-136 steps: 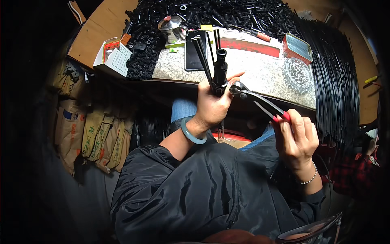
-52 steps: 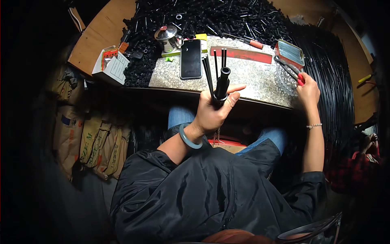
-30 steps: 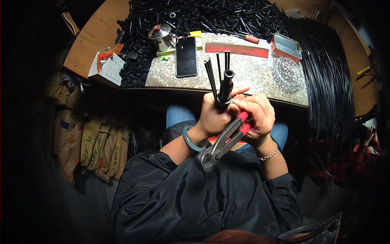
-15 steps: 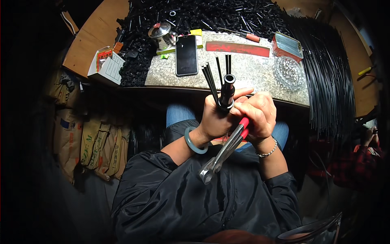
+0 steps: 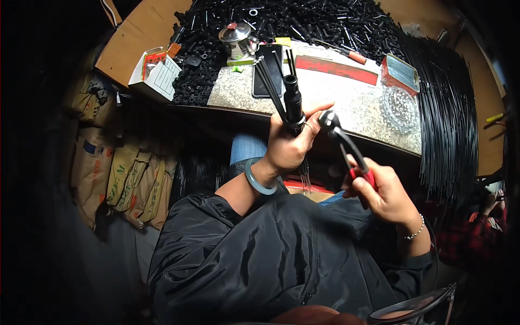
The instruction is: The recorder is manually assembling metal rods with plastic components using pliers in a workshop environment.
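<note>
Head view: phone (image 5: 259, 86) partly behind black rods (image 5: 270, 86)

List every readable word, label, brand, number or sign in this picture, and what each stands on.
Wording is not copied here; only where print shows.
Brown sacks: large green lettering, partly legible.
White box: small print, too small to read.
Red packet inside it: too small to read.
Phone: dark screen, no text seen.
Black tube in left hand, pliers in right hand: none seen.
</note>
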